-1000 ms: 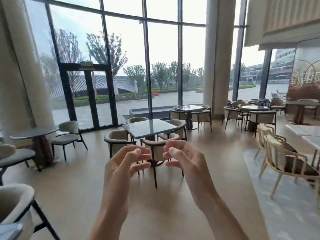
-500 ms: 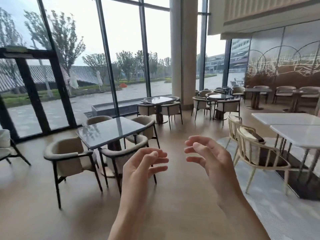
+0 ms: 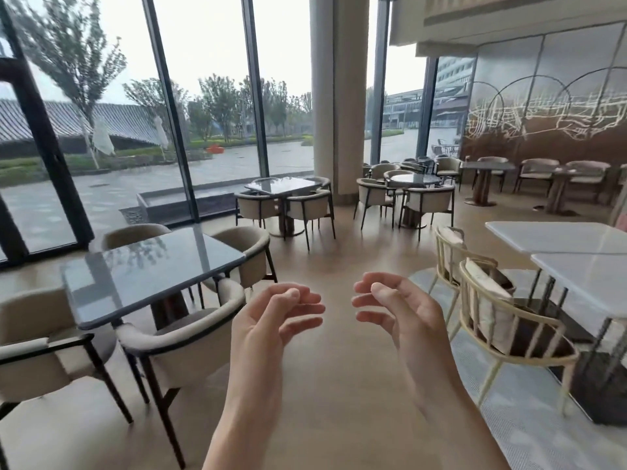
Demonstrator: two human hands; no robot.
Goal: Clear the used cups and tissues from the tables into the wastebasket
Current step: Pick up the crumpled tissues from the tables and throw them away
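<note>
Café floor (image 3: pixel 339 385), tan and bare between seating groups, with tall glazing on the far side and a round column (image 3: pixel 336 96) near centre. Left hand (image 3: pixel 268 330) and right hand (image 3: pixel 403 320) raised at mid-frame, palms facing each other, apart, fingers loosely curled and holding nothing. Grey square table (image 3: pixel 146 269) just left of the left hand, ringed by beige padded armchairs; nearest armchair (image 3: pixel 183 347) sits at its front corner. Two white tabletops (image 3: pixel 583 276) at right, edges side by side, with pale slat-back chairs (image 3: pixel 502 320) drawn up on a grey rug (image 3: pixel 529 429). Further tables by the window (image 3: pixel 281 186) and along the patterned wall. No cups or tissues discernible on any visible tabletop; small items on the far right-hand tables are too distant to identify. Wastebasket not in view.
</note>
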